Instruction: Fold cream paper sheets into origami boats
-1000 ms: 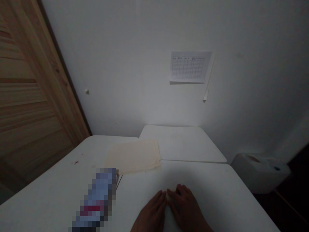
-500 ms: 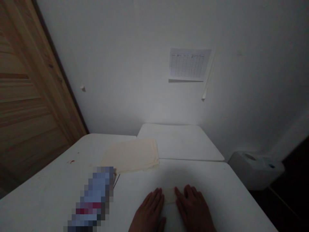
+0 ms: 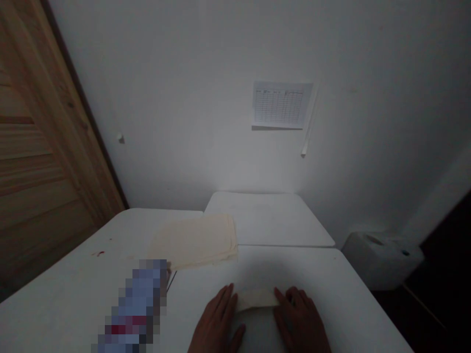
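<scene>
**Left hand:** the left hand is open and flat, palm down, its fingertips against the left end of a narrow folded strip of cream cloth; it grips nothing.

**Right hand:** the right hand is likewise open and palm down, its fingertips at the strip's right end, not closed on it.

**Cloth strip:** it lies crosswise between the hands on a white smooth-topped counter.

**Other cloth:** a larger, flat-folded rectangle of cream fabric lies farther forward, its far edge reaching the seam with a second white counter.

**Blurred item:** a pixelated blue-and-red object lies at a slant left of the hands, just beside the larger cloth; its kind is hidden.

**Container:** a white rounded plastic box with an oval recess on top stands beyond the right counter edge; its contents do not show.

**Open room:** bare counter separates the hands from the blurred object.

**Surroundings:** a pine-plank door rises on the left; a gridded paper sheet is fixed to the white wall.
</scene>
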Tool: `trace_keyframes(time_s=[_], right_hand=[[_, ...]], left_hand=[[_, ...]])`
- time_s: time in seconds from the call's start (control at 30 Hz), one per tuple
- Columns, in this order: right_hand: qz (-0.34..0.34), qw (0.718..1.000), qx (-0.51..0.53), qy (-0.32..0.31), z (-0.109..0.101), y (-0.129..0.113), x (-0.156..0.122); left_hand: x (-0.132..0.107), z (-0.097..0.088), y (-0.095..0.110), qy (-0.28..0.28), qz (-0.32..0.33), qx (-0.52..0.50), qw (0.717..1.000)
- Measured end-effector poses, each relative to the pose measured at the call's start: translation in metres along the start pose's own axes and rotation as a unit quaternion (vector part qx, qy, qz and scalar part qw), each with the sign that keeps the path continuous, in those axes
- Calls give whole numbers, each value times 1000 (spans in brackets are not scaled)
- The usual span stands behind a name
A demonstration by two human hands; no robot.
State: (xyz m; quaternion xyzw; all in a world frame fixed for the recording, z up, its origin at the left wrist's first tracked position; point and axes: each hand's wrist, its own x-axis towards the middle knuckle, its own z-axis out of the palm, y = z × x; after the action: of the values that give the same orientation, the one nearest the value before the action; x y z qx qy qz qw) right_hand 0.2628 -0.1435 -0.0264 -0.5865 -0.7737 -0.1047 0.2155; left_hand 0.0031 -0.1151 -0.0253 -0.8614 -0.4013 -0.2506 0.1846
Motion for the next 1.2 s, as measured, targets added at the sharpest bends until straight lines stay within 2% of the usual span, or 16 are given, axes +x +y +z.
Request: trace_keyframes(time_s=[0.2, 0.27, 0.37, 0.5, 0.63, 0.73, 0.87, 1.0, 1.2], right_hand=[[20, 998, 51, 27, 6, 5, -3], [33, 996, 76, 40, 6, 5, -2], [85, 983, 139, 83, 5, 0, 4], [168, 948, 245, 117, 7, -16, 23], [192, 919, 328, 103, 8, -33, 50], [177, 899, 390, 92, 6, -39, 66], [188, 864, 461, 76, 7, -39, 73], [211, 841, 495, 60, 10, -37, 69], [191, 851, 487, 47, 7, -40, 66]], left_hand=[[30, 7, 0, -42, -29, -101, 994], [37, 10, 0, -37, -44, -136, 989], [45, 12, 3, -12, -107, -202, 973], [56, 11, 8, 15, -196, -314, 929], [63, 7, 9, 19, -263, -396, 880], [66, -1, 7, -14, -278, -475, 835], [66, -9, 6, -49, -261, -571, 777], [63, -3, 4, -48, -272, -602, 750], [61, 2, -6, -52, -317, -601, 732]])
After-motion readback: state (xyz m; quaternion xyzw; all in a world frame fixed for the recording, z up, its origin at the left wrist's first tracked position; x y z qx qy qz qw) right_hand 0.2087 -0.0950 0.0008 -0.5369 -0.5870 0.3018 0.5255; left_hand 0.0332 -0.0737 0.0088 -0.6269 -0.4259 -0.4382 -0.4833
